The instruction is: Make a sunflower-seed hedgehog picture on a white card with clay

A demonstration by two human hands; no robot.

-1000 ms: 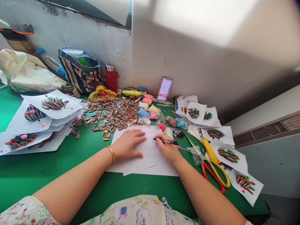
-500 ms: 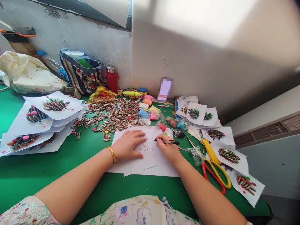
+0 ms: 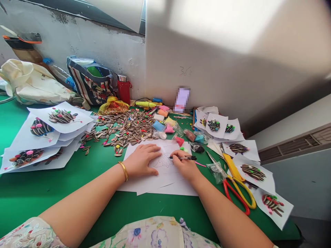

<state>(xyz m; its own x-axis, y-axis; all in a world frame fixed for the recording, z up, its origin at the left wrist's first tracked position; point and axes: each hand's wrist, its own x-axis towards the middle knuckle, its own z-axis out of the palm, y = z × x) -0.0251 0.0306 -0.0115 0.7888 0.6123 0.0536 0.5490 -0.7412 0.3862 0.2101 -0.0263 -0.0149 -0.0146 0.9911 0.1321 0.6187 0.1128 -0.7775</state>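
White sheets of paper (image 3: 152, 184) lie overlapped in front of me, and the top one bears a small line drawing (image 3: 164, 160) of a rounded, spotted shape. My left hand (image 3: 143, 159) rests flat on the paper at the drawing's left, fingers spread, a gold bangle (image 3: 123, 171) on the wrist. On the right side of the drawing, my right hand (image 3: 184, 166) grips a black pen (image 3: 187, 157), its tip at the drawing's upper right. Behind the paper spreads a heap of striped sunflower seeds (image 3: 131, 127) dotted with coloured bits.
Coloured clay packets (image 3: 158, 126) sit behind the paper. Scissors (image 3: 234, 182) and a yellow cutter (image 3: 232, 166) lie right. Sheets with seed figures are stacked left (image 3: 23, 132) and right (image 3: 266, 162). A red flask (image 3: 123, 90) and bags (image 3: 89, 81) stand at the wall.
My right hand and the pen have shifted very slightly down and left over the drawing. My left hand stays in place on the paper.
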